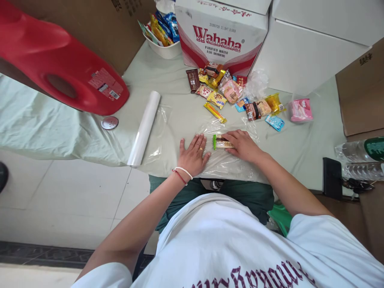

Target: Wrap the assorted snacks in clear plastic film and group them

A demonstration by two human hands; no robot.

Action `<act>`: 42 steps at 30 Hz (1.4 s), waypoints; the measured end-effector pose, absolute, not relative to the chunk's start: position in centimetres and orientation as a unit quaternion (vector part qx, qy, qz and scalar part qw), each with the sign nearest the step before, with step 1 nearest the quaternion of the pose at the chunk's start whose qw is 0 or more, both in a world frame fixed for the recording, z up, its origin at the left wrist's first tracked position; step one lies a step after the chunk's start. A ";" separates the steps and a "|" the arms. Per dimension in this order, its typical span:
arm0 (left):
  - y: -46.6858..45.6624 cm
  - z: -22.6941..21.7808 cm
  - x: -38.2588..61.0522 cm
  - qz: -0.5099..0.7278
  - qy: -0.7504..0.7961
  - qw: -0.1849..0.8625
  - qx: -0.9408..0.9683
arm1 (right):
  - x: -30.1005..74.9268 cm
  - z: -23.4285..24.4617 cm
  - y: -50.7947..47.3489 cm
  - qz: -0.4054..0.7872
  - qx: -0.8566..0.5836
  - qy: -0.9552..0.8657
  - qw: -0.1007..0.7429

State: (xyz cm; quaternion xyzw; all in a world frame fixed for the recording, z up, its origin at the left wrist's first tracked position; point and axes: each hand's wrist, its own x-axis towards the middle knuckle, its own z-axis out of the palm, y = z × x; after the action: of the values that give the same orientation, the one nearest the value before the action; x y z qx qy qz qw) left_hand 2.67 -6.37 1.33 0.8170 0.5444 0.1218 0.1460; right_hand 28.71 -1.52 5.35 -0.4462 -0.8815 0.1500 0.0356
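Observation:
My left hand [193, 155] lies flat with its fingers spread on a sheet of clear plastic film [219, 164]. The film stretches from a white roll [144, 128] on the left. On the same film, my right hand [241, 145] has its fingers around a green-ended snack bar [220, 142], covering its right part. A yellow stick-shaped packet [215, 113] lies just beyond the film's far edge. Behind it sit several small wrapped snacks, among them a pink round packet [231, 90] and a brown one [193, 81].
A red detergent jug [69, 64] stands at the left, near a round disc [109, 123]. Across the back are a white basket [164, 50] of packets and a Wahaha carton [222, 36]. On the right lie a phone [332, 178], keys [358, 185] and plastic bottles [354, 151].

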 end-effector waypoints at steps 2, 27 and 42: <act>-6.4 1.2 2.7 0.122 0.545 0.146 0.816 | 28.9 5.6 -1.5 0.154 -0.447 -0.881 0.029; -5.9 1.4 1.7 0.142 0.556 0.150 0.805 | 31.4 5.0 -6.2 0.159 -0.448 -0.864 0.167; -6.0 2.7 -2.8 0.142 0.460 0.136 0.866 | 33.6 3.0 -13.8 0.246 -0.447 -0.815 0.274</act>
State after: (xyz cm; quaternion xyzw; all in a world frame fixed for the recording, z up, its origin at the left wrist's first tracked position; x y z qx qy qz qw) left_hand -2.79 -6.02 2.67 0.8658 0.4601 0.1421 0.1361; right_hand 33.58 -13.81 3.02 -0.4470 -0.8150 0.2462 0.2744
